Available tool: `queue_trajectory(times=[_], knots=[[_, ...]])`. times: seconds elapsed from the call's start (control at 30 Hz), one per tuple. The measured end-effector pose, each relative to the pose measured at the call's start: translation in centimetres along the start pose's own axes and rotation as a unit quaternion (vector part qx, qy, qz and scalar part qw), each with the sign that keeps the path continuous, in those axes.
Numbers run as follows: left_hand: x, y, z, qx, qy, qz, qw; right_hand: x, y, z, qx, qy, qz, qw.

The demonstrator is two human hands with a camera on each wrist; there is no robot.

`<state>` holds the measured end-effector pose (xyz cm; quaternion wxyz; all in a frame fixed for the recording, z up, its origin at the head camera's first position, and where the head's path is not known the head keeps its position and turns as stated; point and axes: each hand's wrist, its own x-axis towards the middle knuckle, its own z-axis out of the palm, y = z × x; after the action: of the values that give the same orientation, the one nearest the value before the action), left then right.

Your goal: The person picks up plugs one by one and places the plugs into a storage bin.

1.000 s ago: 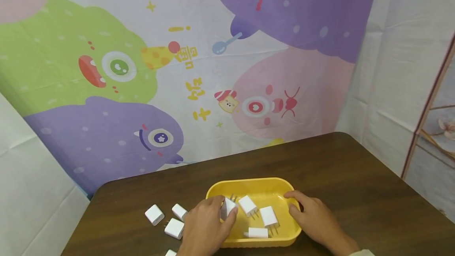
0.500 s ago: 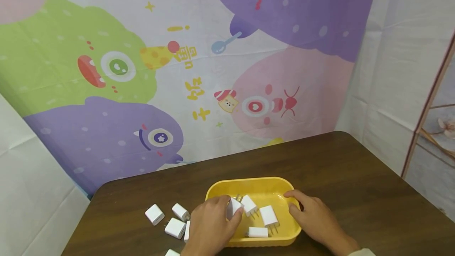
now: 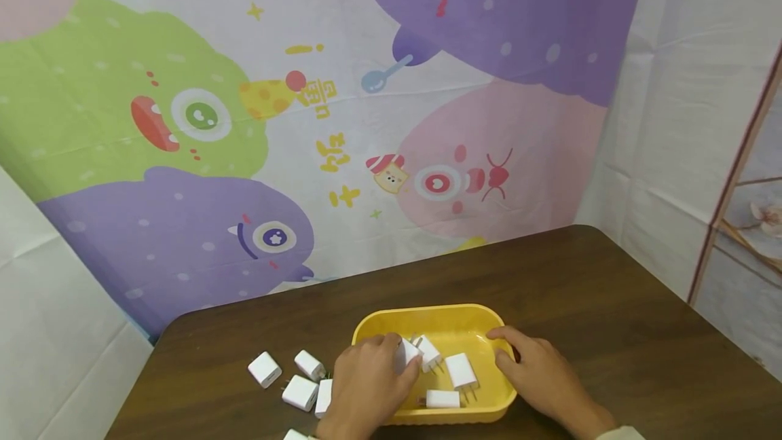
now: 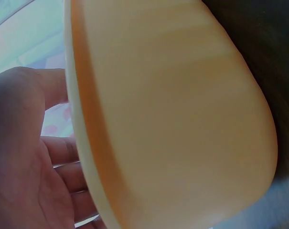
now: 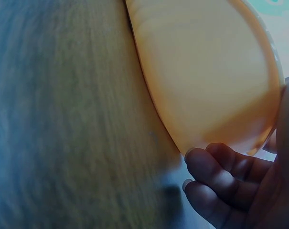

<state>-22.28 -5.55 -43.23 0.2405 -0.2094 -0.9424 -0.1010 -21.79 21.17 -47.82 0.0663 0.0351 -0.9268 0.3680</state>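
A yellow tray (image 3: 427,316) with rounded corners stands on the dark wooden table. Over its left part, my left hand (image 3: 373,372) pinches a white charger plug (image 3: 406,354) between thumb and fingers. Below and beside that hand, several more chargers lie in the tray, among them one charger (image 3: 461,371) at centre right and another charger (image 3: 442,399) by the near wall. My right hand (image 3: 544,372) grips the tray's right rim, and the right wrist view shows its fingers (image 5: 206,167) against the outer wall. In the left wrist view, the tray's wall hides the held charger.
Left of the tray, several white chargers lie loose on the table (image 3: 208,372), including one charger (image 3: 265,369) farthest left and one charger (image 3: 300,393) nearer the tray. A cartoon-printed cloth (image 3: 342,121) hangs behind the table's back edge.
My left hand has moved slightly right with the charger, nearer to another charger in the tray. A loose charger beside my left wrist has come into view. My right hand stays at the rim.
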Motion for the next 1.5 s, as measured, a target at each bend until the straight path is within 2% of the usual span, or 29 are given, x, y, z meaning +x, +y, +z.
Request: queue_trajectory(times=[0.63, 0.8, 1.13, 1.5], knots=[[0.6, 0.1, 1.2, 0.025, -0.086, 0.002, 0.9960, 0.1, 0.0, 0.0, -0.001, -0.008, 0.015, 0.9999], [0.8, 0.3, 1.4, 0.026, -0.090, 0.008, 0.9956, 0.0, 0.0, 0.0, 0.003, -0.015, 0.019, 0.9997], [0.9, 0.2, 2.0, 0.033, -0.099, 0.024, 0.9942, 0.0, -0.1, 0.0, 0.002, -0.003, 0.007, 1.0000], [1.0, 0.2, 2.3, 0.025, -0.113, 0.021, 0.9930, 0.1, -0.1, 0.0, 0.001, -0.009, 0.013, 0.9999]])
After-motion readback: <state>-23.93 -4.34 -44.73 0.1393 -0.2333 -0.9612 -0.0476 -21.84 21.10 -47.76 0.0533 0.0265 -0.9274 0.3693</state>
